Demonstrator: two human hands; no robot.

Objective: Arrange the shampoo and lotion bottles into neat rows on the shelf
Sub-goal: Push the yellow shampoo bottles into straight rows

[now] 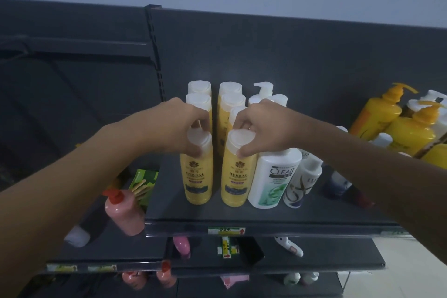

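Two rows of yellow Herbal bottles with white caps stand on the dark shelf (266, 216). My left hand (179, 126) grips the cap of the front-left yellow bottle (197, 176). My right hand (262, 126) grips the cap of the front-right yellow bottle (235, 181). Behind them more yellow bottles (227, 94) line up toward the back panel. Right of the rows stand a white Clear bottle (272, 176) and a smaller white Lux bottle (301, 182). A white pump bottle (263, 91) stands at the back.
Large yellow pump bottles (379, 111) crowd the shelf's right end. A pink pump bottle (124, 210) and a green box (142, 184) sit on the lower-left shelf. A dark bottle (337, 186) lies under my right forearm. Lower shelves hold more bottles.
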